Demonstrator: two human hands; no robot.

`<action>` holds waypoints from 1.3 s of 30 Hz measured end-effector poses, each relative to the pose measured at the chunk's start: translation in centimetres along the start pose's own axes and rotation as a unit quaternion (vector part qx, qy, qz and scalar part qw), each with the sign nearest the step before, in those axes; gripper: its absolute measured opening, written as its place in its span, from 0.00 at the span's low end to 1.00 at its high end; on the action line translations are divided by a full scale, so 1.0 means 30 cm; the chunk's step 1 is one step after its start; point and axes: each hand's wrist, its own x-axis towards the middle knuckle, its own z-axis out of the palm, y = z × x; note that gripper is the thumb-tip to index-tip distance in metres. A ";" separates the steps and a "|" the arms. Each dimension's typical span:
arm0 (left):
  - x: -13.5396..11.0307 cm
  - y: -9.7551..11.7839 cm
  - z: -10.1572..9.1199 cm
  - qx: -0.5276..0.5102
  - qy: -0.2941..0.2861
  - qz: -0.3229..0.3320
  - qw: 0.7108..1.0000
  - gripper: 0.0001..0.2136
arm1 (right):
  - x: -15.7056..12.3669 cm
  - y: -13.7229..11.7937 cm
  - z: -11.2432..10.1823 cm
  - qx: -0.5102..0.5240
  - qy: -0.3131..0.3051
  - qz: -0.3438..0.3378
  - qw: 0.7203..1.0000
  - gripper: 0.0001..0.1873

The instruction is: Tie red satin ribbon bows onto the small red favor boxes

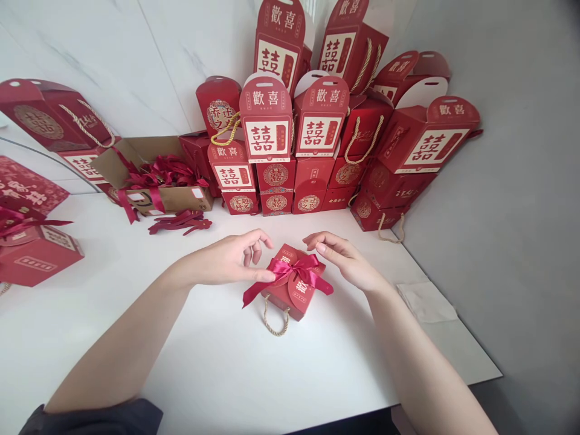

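Note:
A small red gift box [296, 293] lies on the white table [226, 362], tied with a dark pink ribbon bow [290, 270] and with a gold rope handle [275, 320] at its near end. My left hand [235, 258] touches the bow's left loop with the thumb, fingers curled loosely above it. To the right of the bow hovers my right hand [339, 254], its fingers slightly bent and apart, holding nothing.
Many red gift boxes [317, 133] are stacked against the back wall and corner. A cardboard box of red ribbons [158, 181] sits at back left, loose ribbons [181, 222] before it. More red boxes [36, 254] stand at far left. A white tissue [426, 300] lies at right.

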 end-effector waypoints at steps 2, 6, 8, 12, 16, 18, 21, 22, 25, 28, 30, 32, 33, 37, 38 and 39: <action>0.012 0.001 0.013 -0.029 0.027 0.035 0.999 0.22 | -0.001 0.004 -0.013 -0.009 -0.007 -0.002 1.000 0.14; 0.026 0.000 0.027 -0.059 -0.010 0.053 0.997 0.14 | -0.005 0.005 -0.021 -0.030 -0.042 -0.019 0.998 0.11; 0.029 0.000 0.030 -0.069 -0.035 0.045 0.996 0.13 | -0.008 -0.001 -0.016 -0.070 -0.033 -0.033 0.997 0.11; 0.043 -0.001 0.044 -0.087 -0.048 0.070 0.993 0.16 | -0.018 -0.027 0.002 -0.127 -0.011 -0.041 0.991 0.12; 0.073 -0.021 0.083 -0.088 0.012 0.097 0.991 0.17 | -0.026 -0.043 0.017 -0.115 -0.042 -0.027 0.992 0.14; 0.091 -0.038 0.105 -0.100 0.036 0.098 0.990 0.17 | -0.025 -0.037 0.020 -0.104 -0.048 -0.024 0.993 0.16; 0.115 -0.068 0.132 -0.132 0.064 0.110 0.983 0.19 | -0.017 -0.018 0.019 -0.080 -0.060 -0.031 0.995 0.17; 0.122 -0.077 0.138 -0.147 0.068 0.115 0.980 0.20 | -0.015 -0.011 0.018 -0.069 -0.066 -0.034 0.995 0.17; 0.137 -0.101 0.153 -0.199 0.065 0.121 0.970 0.20 | -0.009 0.005 0.013 -0.041 -0.079 -0.046 0.995 0.17; 0.145 -0.118 0.167 -0.250 0.061 0.118 0.959 0.20 | -0.008 0.011 0.007 -0.046 -0.082 -0.055 0.994 0.18; 0.148 -0.127 0.175 -0.282 0.061 0.119 0.950 0.21 | -0.010 0.009 0.002 -0.054 -0.084 -0.057 0.993 0.18; 0.151 -0.134 0.182 -0.307 0.064 0.123 0.941 0.21 | -0.013 0.005 -0.003 -0.059 -0.083 -0.054 0.993 0.18; 0.152 -0.138 0.184 -0.315 0.066 0.125 0.938 0.21 | -0.014 0.003 -0.006 -0.061 -0.083 -0.051 0.993 0.18; 0.158 -0.148 0.186 -0.333 0.072 0.131 0.931 0.21 | -0.013 0.008 -0.011 -0.032 -0.078 -0.034 0.996 0.18; 0.160 -0.150 0.185 -0.335 0.072 0.132 0.930 0.21 | -0.011 0.012 -0.012 -0.017 -0.076 -0.030 0.996 0.18; 0.162 -0.152 0.185 -0.338 0.072 0.134 0.929 0.20 | -0.010 0.017 -0.013 0.000 -0.076 -0.027 0.997 0.18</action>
